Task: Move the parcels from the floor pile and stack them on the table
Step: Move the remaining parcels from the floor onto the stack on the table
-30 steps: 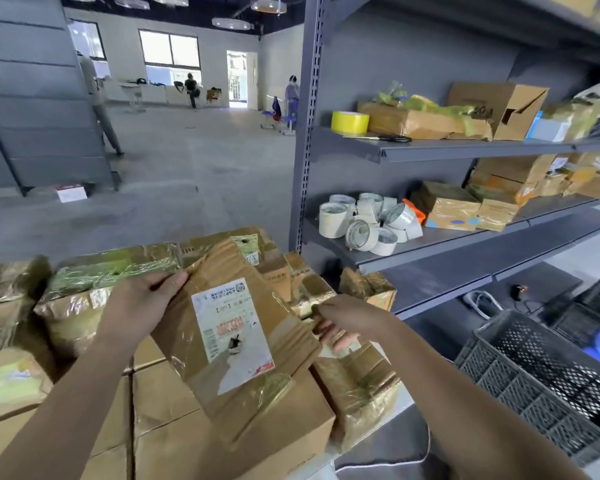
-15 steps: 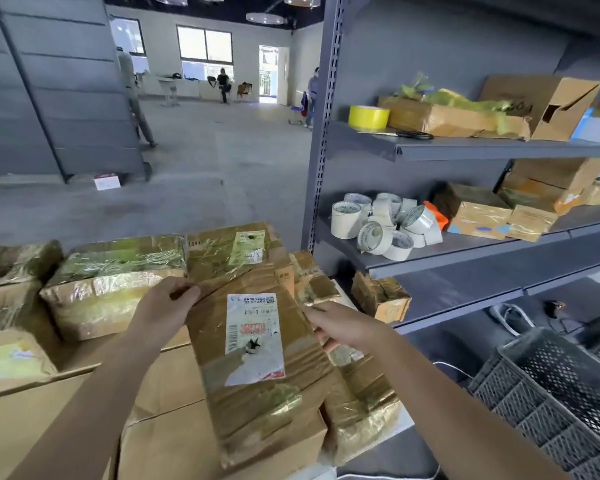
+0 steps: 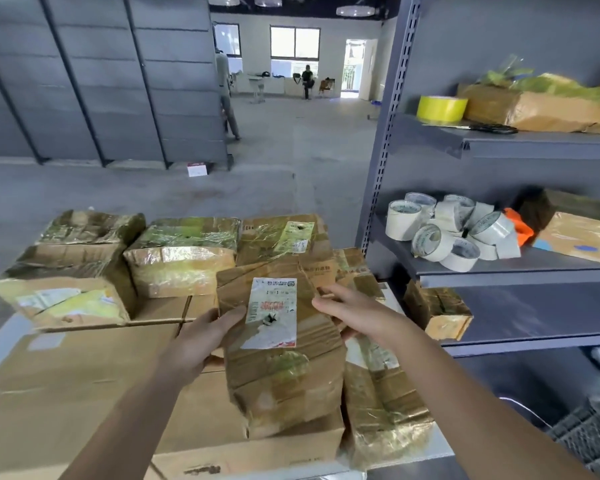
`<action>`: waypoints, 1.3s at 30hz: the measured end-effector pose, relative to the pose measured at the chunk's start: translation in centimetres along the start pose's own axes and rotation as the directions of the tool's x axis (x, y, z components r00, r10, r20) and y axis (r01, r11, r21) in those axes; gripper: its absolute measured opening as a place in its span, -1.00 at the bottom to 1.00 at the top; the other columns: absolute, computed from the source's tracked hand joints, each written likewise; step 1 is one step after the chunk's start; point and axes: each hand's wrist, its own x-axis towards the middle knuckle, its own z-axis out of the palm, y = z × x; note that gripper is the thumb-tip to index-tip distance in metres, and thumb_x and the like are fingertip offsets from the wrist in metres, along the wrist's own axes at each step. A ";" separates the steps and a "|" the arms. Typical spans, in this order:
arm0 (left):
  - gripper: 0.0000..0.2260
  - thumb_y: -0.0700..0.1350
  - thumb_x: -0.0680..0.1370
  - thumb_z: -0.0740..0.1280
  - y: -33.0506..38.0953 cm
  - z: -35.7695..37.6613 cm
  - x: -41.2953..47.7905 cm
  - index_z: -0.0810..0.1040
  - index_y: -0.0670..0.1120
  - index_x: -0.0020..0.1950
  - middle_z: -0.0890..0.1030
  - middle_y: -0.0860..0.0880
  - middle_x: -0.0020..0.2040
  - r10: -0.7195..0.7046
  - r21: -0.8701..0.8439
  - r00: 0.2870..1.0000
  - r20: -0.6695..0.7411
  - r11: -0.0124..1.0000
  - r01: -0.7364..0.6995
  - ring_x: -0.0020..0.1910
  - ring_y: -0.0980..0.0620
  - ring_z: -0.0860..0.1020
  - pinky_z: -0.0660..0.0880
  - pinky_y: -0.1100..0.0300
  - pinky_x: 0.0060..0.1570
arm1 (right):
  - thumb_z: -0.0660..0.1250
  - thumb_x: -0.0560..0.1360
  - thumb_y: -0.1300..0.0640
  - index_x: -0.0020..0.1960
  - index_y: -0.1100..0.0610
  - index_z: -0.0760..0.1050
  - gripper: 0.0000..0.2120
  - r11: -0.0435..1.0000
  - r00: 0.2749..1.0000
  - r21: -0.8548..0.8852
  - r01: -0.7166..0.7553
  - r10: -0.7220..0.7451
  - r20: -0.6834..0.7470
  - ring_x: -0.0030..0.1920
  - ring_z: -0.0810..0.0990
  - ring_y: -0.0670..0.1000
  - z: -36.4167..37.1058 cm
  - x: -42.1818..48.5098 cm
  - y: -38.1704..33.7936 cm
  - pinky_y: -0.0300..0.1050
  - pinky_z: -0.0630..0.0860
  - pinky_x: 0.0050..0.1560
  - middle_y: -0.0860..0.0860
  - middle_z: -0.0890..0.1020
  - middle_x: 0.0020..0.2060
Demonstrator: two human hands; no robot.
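Head view showed the taped brown parcel point(image 3: 281, 344) lying lengthwise on the flat cardboard boxes point(image 3: 84, 382) that covered the table point(image 3: 0, 341), its white shipping label point(image 3: 272, 313) facing up and now running almost straight away from the person. A second before, the same parcel had been held tilted, its label slanting across the view; half a second before, it was nearly squared. The left hand point(image 3: 201, 341) gripped the parcel's left edge, thumb over the top face and fingers under or beside it, while the right hand point(image 3: 355, 315) clasped the right edge near the far corner, fingers curled round it. Both hands were closed on the parcel; whether its full weight already sat on the boxes could not be told. Just to its right lay another tape-wrapped parcel point(image 3: 381, 410), touching or nearly so, and behind it stood a row of shiny wrapped parcels point(image 3: 184, 261). Further right, a grey shelf unit point(image 3: 520, 268) carried white tape rolls point(image 3: 454, 230) and a yellow tape roll point(image 3: 441, 108). Judging from the straightening, the parcel was being aligned with the stack, and letting go seemed the likely next step before another trip to the floor pile, which was out of sight.
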 end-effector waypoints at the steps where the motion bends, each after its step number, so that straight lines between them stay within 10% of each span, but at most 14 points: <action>1: -0.57 0.20 0.43 0.41 -0.2 -0.1 -0.2 0.53 -0.01 0.19 0.69 -0.01 0.00 0.014 -0.014 1.000 -0.015 1.000 -0.015 0.01 -0.05 0.64 0.58 0.01 -0.08 | 0.29 0.54 -0.18 0.47 -0.05 0.28 -0.44 1.000 1.000 0.009 0.002 -0.002 -0.001 0.07 0.61 -0.01 0.1 0.4 0.0 -0.23 0.57 -0.24 -0.06 0.52 0.24; 7: -0.70 0.04 0.54 0.33 -0.7 -2.4 -1.2 0.56 -0.09 0.19 0.69 -0.09 0.03 0.008 -0.245 0.994 -0.112 0.969 -0.035 0.05 -0.13 0.63 0.51 -0.08 0.15 | 0.26 0.52 -0.27 0.21 -0.14 0.50 -0.65 0.994 0.995 0.028 0.105 -0.105 -0.005 0.12 0.57 -0.07 1.9 1.6 -2.8 -0.02 0.55 0.14 -0.18 0.56 0.12; 11: -0.75 -0.12 0.63 0.20 -2.2 -4.8 -1.4 0.55 -0.22 0.19 0.65 -0.16 0.09 -0.008 -0.465 0.991 -0.133 0.883 -0.055 0.03 -0.13 0.61 0.54 0.06 -0.07 | 0.24 0.58 -0.16 0.32 -0.12 0.47 -0.65 0.970 0.973 -0.076 0.229 -0.228 0.024 0.21 0.47 -0.18 3.7 2.0 -5.4 -0.19 0.38 0.14 -0.29 0.48 0.19; 16: -0.74 -0.19 0.60 0.24 -2.8 -7.3 -0.2 0.49 -0.23 0.27 0.54 -0.17 -0.06 -0.015 -0.157 0.914 -0.406 0.986 -0.053 -0.13 -0.09 0.48 0.43 0.11 -0.22 | 0.21 0.62 -0.01 0.25 -0.09 0.55 -0.75 0.922 0.940 -0.216 0.322 -0.284 0.191 0.08 0.52 -0.30 7.8 4.0 -7.7 -0.32 0.44 0.10 -0.29 0.56 0.10; 22: -0.60 0.15 0.61 0.16 -2.8 -11.0 -0.1 0.52 -0.12 0.24 0.58 -0.12 0.14 -0.007 -0.263 0.931 -0.365 0.960 -0.096 0.12 -0.09 0.54 0.47 0.05 -0.09 | 0.24 0.59 0.12 0.14 0.00 0.54 -0.83 0.801 0.859 -0.554 0.227 -0.432 -0.273 -0.03 0.56 -0.11 9.7 7.7 -5.4 -0.32 0.47 -0.07 -0.06 0.54 0.11; 27: -0.69 -0.05 0.57 0.33 -2.9 -12.4 0.4 0.51 -0.07 0.29 0.66 -0.05 0.09 0.082 -0.212 0.972 -0.220 0.969 -0.130 0.11 -0.04 0.59 0.46 0.01 0.20 | 0.19 0.62 0.04 0.32 -0.13 0.37 -0.72 0.914 0.962 -0.360 0.188 -0.245 -0.119 -0.58 0.32 -0.18 11.0 8.4 -5.8 -0.31 0.26 -0.54 0.00 0.62 -0.06; 39: -0.65 -0.20 0.51 0.25 -1.0 -19.5 4.5 0.52 -0.03 0.30 0.64 -0.07 0.09 0.093 -0.075 0.953 -0.290 0.990 -0.120 0.08 -0.13 0.59 0.49 -0.12 0.19 | 0.19 0.61 0.08 0.50 -0.09 0.21 -0.52 0.939 0.965 -0.292 0.182 -0.227 -0.129 -0.50 0.35 -0.09 15.8 11.4 -10.3 -0.18 0.32 -0.45 0.12 0.65 0.02</action>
